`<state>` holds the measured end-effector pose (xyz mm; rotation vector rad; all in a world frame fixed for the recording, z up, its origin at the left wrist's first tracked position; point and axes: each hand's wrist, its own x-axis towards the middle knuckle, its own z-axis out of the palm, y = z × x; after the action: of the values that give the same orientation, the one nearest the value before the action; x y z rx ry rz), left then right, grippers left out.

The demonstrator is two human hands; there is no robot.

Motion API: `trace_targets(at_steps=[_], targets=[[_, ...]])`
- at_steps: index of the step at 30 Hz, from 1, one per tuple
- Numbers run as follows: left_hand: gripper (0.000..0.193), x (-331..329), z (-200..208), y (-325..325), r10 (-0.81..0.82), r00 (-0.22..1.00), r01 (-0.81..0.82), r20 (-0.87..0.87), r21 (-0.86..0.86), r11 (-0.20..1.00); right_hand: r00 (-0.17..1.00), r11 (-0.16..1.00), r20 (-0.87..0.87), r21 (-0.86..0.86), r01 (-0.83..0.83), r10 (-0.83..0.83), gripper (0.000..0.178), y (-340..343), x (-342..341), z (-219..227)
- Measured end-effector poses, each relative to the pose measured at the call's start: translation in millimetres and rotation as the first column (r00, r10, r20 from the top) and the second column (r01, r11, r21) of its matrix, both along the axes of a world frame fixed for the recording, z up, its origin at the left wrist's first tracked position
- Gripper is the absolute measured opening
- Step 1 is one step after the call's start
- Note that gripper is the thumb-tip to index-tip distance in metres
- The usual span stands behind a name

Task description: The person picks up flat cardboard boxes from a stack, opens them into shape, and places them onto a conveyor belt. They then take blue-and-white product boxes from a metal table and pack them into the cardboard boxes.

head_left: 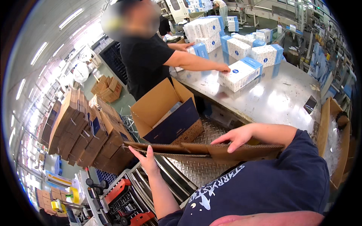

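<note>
A folded-flat cardboard box (pixel 188 150) lies across in front of my body, its long edge toward the top. My left hand (pixel 148 160) grips its left end, with the fingers partly hidden by the board. Over its upper edge, right of the middle, my right hand (pixel 239 137) holds the board between thumb and fingers. Just beyond it stands an open cardboard carton (pixel 169 126) with a dark blue lower side and flaps up; something pale lies inside, mostly hidden.
Across the metal table (pixel 275 90), a co-worker (pixel 145 56) touches white-and-blue packages (pixel 241 73). Stacked flat cartons (pixel 81 132) lean at the left. A roller conveyor (pixel 151 180) and red-and-black machine (pixel 120 192) sit below. A box with clear plastic (pixel 332 139) stands right.
</note>
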<state>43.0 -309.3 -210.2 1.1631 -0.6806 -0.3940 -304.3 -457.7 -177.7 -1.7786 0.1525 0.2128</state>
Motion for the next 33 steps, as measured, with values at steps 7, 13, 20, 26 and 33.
trace_targets(at_steps=[7,13,20,26,33], targets=[[0.099,28.5,17.7,22.5,0.136,0.688,-0.461,0.713,0.284,0.841,0.992,0.996,-0.121,-0.084,0.012,-0.022,0.076,-18.9,19.7,39.4],[0.05,29.2,84.9,10.2,-0.364,0.31,-0.559,0.878,0.478,0.677,0.953,0.245,-0.121,-0.968,-0.052,-0.278,0.026,-67.1,47.6,101.9],[0.036,46.1,91.6,-6.0,-0.449,0.393,-0.647,0.802,0.588,0.485,0.772,-0.017,0.633,-0.774,0.633,-0.056,0.028,8.6,29.6,35.7],[0.034,69.9,124.8,21.6,-0.621,0.497,-0.662,0.606,0.727,0.179,0.479,0.406,0.773,-0.629,0.662,0.417,0.038,-35.2,41.6,31.3],[0.049,-63.1,74.4,-44.2,-0.93,0.361,-0.255,0.075,0.967,-0.02,0.657,0.674,0.645,-0.686,0.274,0.39,0.037,-37.8,108.7,-13.7]])
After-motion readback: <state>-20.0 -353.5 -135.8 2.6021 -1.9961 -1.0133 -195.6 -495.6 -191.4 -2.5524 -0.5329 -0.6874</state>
